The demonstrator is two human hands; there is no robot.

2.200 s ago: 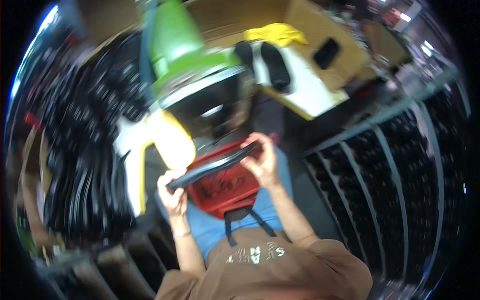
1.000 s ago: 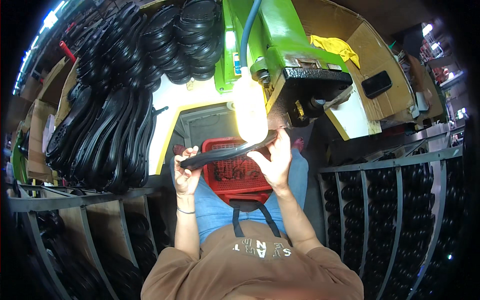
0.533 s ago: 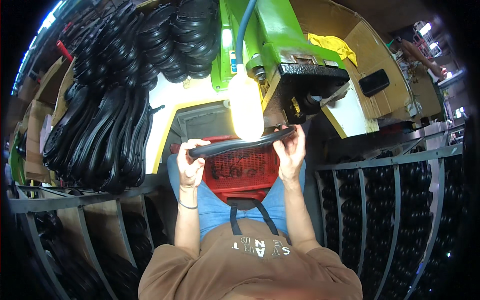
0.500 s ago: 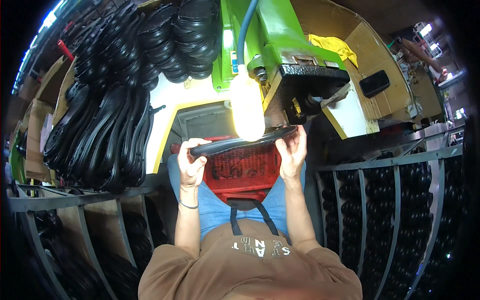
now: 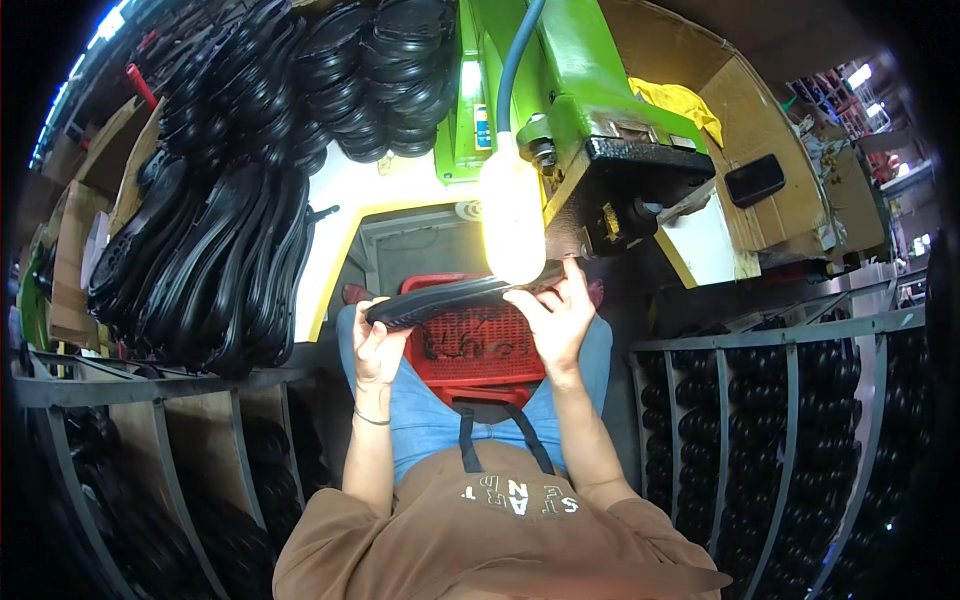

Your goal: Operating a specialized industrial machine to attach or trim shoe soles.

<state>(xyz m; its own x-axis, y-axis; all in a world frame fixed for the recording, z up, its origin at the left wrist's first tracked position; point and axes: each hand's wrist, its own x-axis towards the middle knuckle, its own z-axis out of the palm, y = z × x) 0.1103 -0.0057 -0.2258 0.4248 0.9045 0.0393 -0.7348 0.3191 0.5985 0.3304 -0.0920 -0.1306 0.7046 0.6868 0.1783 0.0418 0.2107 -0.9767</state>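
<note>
Above open basket (image 5: 485, 381), left hand (image 5: 377, 355), right hand (image 5: 560, 327): fingers (image 5: 576, 284) gripping black sole (image 5: 440, 300) by edges

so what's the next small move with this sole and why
Perhaps turn the black shoe sole slightly: the left hand holds one end and the right hand grips near the other, by the black head of the green machine, so both could steer it. The lit lamp partly covers the sole; contact is unclear.

Behind my left fingers (image 5: 364, 318), a thin dark wristband (image 5: 372, 421); nearer me, my brown short-sleeved T-shirt (image 5: 440, 535) with pale chest lettering (image 5: 519, 491), and blue jeans (image 5: 418, 428).
</note>
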